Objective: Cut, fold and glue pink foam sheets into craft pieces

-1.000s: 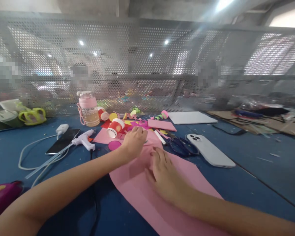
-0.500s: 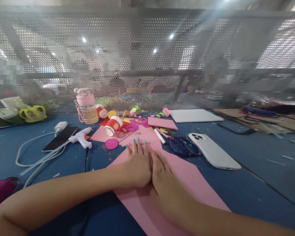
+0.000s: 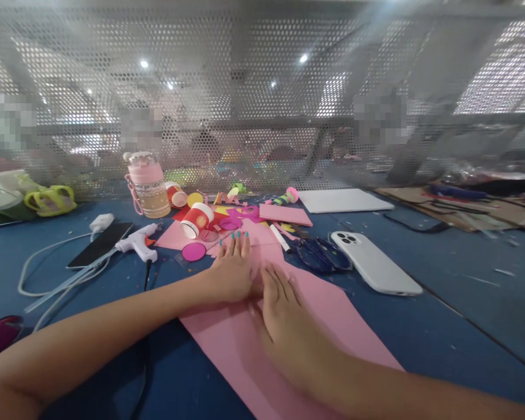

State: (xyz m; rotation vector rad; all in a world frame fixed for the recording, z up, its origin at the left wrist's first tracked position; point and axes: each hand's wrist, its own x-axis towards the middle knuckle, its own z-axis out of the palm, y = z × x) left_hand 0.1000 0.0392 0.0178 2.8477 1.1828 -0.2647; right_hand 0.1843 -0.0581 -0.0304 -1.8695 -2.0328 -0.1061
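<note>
A large sheet of pink paper [image 3: 336, 318] lies on the blue table under both hands. My left hand [image 3: 233, 274] rests flat on its upper part, fingers stretched away from me, nails painted teal. Close beside it, my right hand [image 3: 291, 326] lies on the sheet with fingers extended, its thumb side toward the left hand. Just beyond the fingertips are pink paper scraps, a magenta paper disc [image 3: 193, 252] and a red-and-white paper cup [image 3: 196, 221]. A white marker [image 3: 280, 238] and dark blue scissors [image 3: 321, 254] lie right of the fingertips.
A white glue gun [image 3: 139, 242] with its cord and a black phone [image 3: 100, 245] lie left. Behind them stands a pink-topped bottle [image 3: 149, 186]. At right are a white phone [image 3: 376, 262] and a white board [image 3: 345, 201]. A perforated metal screen [image 3: 254, 116] closes the back.
My left hand has slid a little left and away from me, and a gap has opened between the hands. The view has shifted slightly.
</note>
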